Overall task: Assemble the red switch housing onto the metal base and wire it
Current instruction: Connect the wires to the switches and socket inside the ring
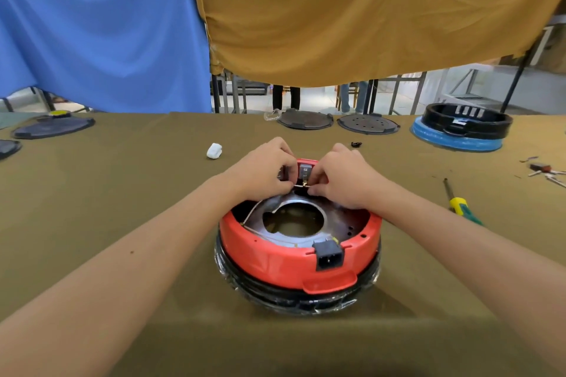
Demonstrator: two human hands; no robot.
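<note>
Desk (122, 193) covered in olive cloth. Small white plastic piece (214, 150) left of centre, tiny black part (356, 144) further right. Two dark round lids (305, 119) (368, 124) side by side at far edge. Black ring housing on blue base (459, 128) far right. Yellow-green screwdriver (458, 203) at right, loose small parts (545, 171) beyond it. Dark lids (53, 128) far left. Blue cloth (101, 27) and mustard cloth (367, 9) hang behind.

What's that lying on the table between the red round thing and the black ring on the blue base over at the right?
A screwdriver with a yellow-green handle lies between the red housing and the black ring, seen in the head view.
</note>
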